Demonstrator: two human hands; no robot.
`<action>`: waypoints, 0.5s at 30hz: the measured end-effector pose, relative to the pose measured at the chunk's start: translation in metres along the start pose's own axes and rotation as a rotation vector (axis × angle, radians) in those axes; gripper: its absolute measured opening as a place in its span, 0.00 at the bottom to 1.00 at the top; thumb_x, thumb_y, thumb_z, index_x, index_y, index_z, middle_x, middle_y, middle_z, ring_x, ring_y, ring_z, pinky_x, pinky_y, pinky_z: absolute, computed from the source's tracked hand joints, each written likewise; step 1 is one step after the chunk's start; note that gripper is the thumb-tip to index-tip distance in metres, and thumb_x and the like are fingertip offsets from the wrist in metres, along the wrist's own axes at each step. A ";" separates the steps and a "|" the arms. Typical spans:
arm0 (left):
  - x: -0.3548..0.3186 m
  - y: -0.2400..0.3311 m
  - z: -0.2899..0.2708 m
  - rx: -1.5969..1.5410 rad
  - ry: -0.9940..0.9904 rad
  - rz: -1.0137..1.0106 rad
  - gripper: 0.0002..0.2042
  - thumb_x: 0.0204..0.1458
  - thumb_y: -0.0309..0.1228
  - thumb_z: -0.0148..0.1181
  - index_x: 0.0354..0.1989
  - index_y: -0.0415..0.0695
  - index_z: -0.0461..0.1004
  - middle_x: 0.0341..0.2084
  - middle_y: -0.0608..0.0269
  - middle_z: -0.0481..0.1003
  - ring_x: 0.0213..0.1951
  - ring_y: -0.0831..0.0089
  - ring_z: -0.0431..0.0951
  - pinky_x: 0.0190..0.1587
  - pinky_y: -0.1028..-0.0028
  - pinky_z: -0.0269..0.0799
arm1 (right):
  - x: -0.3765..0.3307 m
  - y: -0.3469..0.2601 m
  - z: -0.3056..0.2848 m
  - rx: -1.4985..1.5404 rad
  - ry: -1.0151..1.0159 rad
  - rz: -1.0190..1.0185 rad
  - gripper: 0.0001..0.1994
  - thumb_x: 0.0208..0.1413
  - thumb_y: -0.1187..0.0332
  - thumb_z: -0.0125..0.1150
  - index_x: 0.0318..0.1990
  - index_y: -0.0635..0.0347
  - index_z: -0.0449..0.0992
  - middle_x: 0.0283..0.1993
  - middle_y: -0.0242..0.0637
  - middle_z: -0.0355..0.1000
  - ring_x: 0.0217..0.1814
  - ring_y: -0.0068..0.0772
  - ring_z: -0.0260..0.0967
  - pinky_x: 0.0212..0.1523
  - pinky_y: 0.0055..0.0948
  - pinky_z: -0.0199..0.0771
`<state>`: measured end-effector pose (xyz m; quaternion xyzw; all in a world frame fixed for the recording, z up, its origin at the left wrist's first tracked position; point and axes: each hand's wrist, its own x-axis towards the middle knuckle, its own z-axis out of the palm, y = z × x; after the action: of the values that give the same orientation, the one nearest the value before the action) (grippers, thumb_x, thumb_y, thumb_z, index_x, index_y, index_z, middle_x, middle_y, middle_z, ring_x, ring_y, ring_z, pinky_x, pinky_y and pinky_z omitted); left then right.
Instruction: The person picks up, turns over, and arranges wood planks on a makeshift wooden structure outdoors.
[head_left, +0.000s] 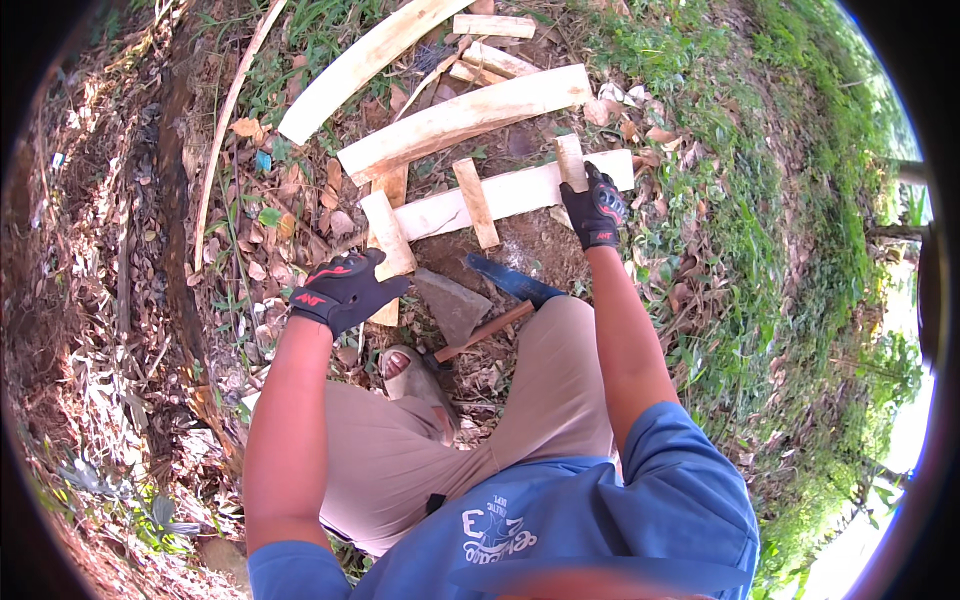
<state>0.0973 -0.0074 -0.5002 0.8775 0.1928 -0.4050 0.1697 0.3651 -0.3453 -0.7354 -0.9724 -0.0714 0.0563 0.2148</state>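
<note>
Currently the right hand grips a short wood block on the plank; the left hand clasps another block. Nearby machete could cut a knee.

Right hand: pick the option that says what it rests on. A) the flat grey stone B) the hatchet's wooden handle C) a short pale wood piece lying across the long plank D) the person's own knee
C: the gloved right hand lies on the short wood piece crossing the long plank; the hatchet lies untouched by the knee.
</note>
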 end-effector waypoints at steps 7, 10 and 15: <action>0.005 0.006 0.003 -0.014 0.005 -0.010 0.48 0.68 0.70 0.54 0.84 0.43 0.66 0.77 0.42 0.74 0.77 0.45 0.75 0.80 0.52 0.68 | -0.012 0.004 0.004 0.043 0.021 -0.006 0.43 0.57 0.46 0.80 0.78 0.55 0.75 0.72 0.52 0.79 0.75 0.58 0.76 0.75 0.54 0.77; 0.005 0.002 0.007 -0.001 0.026 -0.029 0.48 0.68 0.70 0.54 0.84 0.43 0.67 0.74 0.42 0.77 0.75 0.44 0.77 0.78 0.52 0.69 | -0.019 0.010 0.004 0.019 0.001 -0.007 0.47 0.57 0.45 0.81 0.80 0.56 0.72 0.75 0.51 0.78 0.76 0.57 0.75 0.76 0.53 0.76; -0.003 -0.011 0.010 -0.018 -0.028 -0.061 0.47 0.63 0.72 0.56 0.77 0.43 0.77 0.75 0.42 0.76 0.74 0.45 0.78 0.76 0.53 0.73 | -0.032 0.019 0.005 -0.063 -0.067 0.023 0.50 0.57 0.43 0.80 0.83 0.55 0.68 0.78 0.51 0.75 0.80 0.56 0.73 0.78 0.53 0.75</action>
<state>0.0837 -0.0025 -0.5056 0.8639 0.2208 -0.4205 0.1677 0.3348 -0.3654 -0.7458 -0.9770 -0.0689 0.0889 0.1810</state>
